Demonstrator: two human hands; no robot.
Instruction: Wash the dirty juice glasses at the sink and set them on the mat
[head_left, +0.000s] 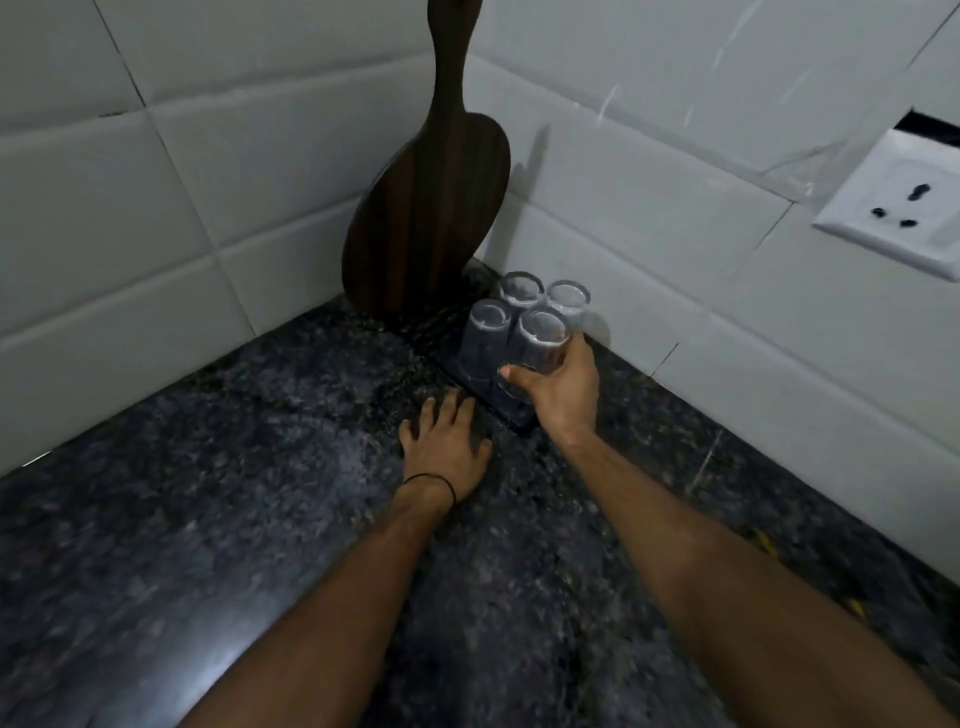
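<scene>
Worktop (208, 519): dark speckled stone, running into a tiled corner.

Left hand (447, 447): palm down, fingers spread flat on the worktop, just beside the near edge of the mat; holds nothing.

Right hand (561, 387): fingers and thumb wrapped around the nearest glass (540, 343), which stands upside down on the mat.

Mat (519, 421): dark and thin, lying in the corner; only its near edge and corner show clearly.

Glasses: four in all, clear, upside down, packed two by two and touching or almost so. Front left glass (485, 332), back left glass (519, 288), back right glass (569, 297).

Board (431, 208): dark wood with a long handle, leaning upright against the wall just behind the mat.

Socket (904, 208): white, on the right wall, well apart from the glasses.

Step in hand, as judged: seating the fourth glass. Lower it straight so the rim meets the mat evenly, avoid knocking its neighbours, then loosen the fingers outward and lift away without dragging the glass.
</scene>
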